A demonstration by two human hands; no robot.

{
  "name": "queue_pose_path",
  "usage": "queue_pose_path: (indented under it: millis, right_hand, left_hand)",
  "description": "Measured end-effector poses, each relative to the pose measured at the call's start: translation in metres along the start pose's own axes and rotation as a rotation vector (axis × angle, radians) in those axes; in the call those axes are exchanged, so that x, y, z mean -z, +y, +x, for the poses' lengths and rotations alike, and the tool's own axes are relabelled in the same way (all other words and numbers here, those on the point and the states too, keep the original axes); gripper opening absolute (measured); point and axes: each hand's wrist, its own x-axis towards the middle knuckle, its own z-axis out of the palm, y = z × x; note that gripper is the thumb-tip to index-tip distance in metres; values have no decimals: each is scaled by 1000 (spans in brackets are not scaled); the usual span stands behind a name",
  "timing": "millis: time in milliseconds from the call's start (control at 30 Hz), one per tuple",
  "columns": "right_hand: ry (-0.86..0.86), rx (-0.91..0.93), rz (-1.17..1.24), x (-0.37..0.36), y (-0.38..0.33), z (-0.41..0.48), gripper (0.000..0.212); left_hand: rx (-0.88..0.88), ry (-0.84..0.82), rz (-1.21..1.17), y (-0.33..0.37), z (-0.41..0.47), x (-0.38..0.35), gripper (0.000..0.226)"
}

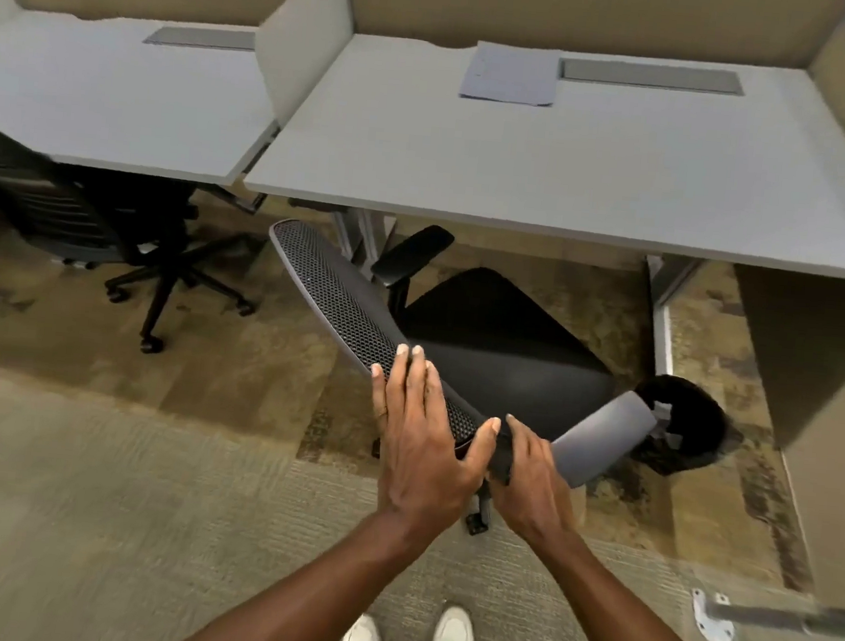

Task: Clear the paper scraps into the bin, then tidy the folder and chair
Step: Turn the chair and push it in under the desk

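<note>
1. While I watch from afar, the left hand (pixel 425 443) lies flat on the mesh back of the chair (pixel 500 347), fingers straight.
2. The right hand (pixel 534 483) grips the same back.
3. The chair stands on brown carpet (pixel 253 367) before the grey counter (pixel 475 161).
4. The folder (pixel 508 74) lies far on the counter; the bin (pixel 705 447), holding paper scraps (pixel 663 412), stands beside the chair.

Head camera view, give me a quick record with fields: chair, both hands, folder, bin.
Chair: black mesh-backed office chair, angled in front of the grey desk, not tucked under
Hands: left hand lies flat on the backrest top; right hand grips its edge
Folder: pale blue paper folder, flat at the desk's far edge
Bin: round black bin beside the chair, paper scraps inside
</note>
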Motion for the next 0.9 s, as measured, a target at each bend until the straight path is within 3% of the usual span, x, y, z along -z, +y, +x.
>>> queue_pose_path:
  millis: [233, 433, 567, 667, 733, 900]
  right_hand:
    - [474, 44, 221, 53, -18, -26, 58]
    - [700, 184, 189, 92, -30, -31, 44]
    - [716, 210, 102, 108, -27, -33, 50]
    - [719, 161, 53, 114, -15, -33, 30]
    - [701, 91, 43, 119, -12, -30, 46]
    - [702, 8, -17, 141, -6, -26, 53]
  left_hand:
    - [-307, -119, -165, 19, 8, -12, 81]
    - [-469, -306, -302, 38, 21, -8, 78]
    - [-559, -413, -288, 45, 30, -4, 79]
    - [-601, -358, -108, 36, 48, -5, 78]
    - [-558, -312, -9, 18, 67, 0, 81]
    - [-464, -312, 172, -49, 113, 24, 103]
